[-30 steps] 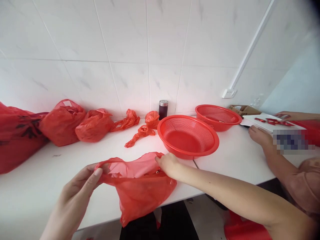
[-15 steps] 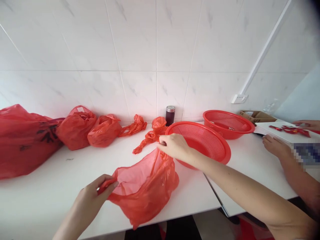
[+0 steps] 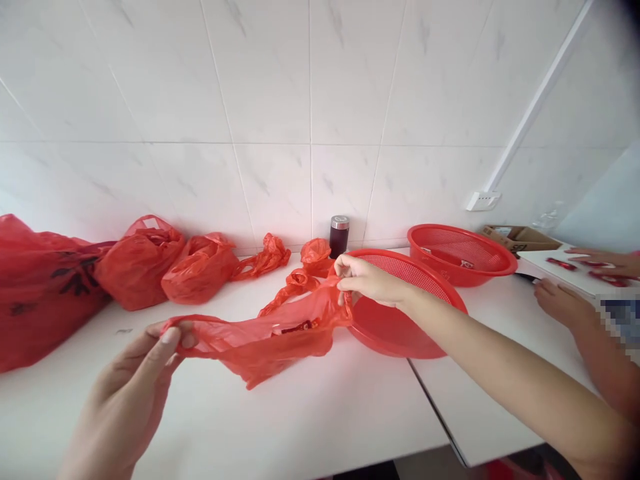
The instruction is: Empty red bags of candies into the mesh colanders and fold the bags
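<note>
A red plastic bag (image 3: 270, 347) is stretched between my two hands above the white table. My left hand (image 3: 135, 380) pinches its left edge between thumb and fingers. At the other end, my right hand (image 3: 367, 280) grips the bag's right edge, in front of a red plastic colander (image 3: 400, 333). Some small dark red and whitish wrapped items (image 3: 297, 327) show at the bag's mouth; their kind is too small to make out. The bag's right end overlaps the colander's left rim.
Several filled red bags (image 3: 140, 267) line the wall on the left, with crumpled red bags (image 3: 267, 257) beside them. A dark flask (image 3: 339, 237) stands behind the colander. A second red colander (image 3: 460, 257) holds small items. Farther right, a co-worker's hands (image 3: 565, 303) are near a white board (image 3: 580, 277).
The bag has risen and been pulled wider, its body flatter than before. My right hand has moved up and right to the colander. The co-worker's far hand has moved onto the red pieces.
</note>
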A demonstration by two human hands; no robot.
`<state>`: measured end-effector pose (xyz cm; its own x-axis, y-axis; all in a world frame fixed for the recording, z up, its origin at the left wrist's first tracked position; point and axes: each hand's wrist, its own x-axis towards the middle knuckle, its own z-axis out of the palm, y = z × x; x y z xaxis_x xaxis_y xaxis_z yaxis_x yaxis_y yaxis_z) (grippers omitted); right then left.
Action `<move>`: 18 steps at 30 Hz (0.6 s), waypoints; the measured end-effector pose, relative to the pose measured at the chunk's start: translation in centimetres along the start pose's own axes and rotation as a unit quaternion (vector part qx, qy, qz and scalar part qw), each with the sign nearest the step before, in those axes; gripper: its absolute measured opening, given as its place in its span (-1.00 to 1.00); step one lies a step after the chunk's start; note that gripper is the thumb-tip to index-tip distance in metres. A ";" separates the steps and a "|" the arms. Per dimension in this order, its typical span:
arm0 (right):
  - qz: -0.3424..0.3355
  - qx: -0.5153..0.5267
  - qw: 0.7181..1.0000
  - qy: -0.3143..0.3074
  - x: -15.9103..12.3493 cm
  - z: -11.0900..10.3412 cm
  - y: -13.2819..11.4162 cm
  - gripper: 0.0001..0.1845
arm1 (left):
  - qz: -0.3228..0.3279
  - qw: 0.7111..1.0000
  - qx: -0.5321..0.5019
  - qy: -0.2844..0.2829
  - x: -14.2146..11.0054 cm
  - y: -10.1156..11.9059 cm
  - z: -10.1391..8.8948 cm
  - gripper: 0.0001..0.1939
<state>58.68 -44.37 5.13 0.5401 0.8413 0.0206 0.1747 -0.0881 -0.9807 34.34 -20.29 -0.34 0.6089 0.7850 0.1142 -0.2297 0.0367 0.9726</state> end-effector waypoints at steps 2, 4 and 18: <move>-0.006 0.038 0.999 -0.003 -0.1 -0.3 -0.5 -0.78 | 0.021 1.000 0.007 0.018 0.3 0.3 0.1 -0.61; -0.032 0.048 0.998 0.005 -0.2 -0.5 -1.3 -0.76 | 0.050 0.998 0.016 0.043 0.5 0.8 0.1 -0.62; -0.189 -0.214 0.952 -0.109 -1.8 0.3 -9.6 -0.66 | 0.023 0.987 0.027 -0.160 0.5 4.7 3.0 -0.62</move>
<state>55.75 -44.88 14.44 0.1969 0.9423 0.2707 0.6674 0.0734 -0.7411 35.87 -21.61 4.86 0.8089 0.5500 0.2080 -0.2276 -0.0334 0.9732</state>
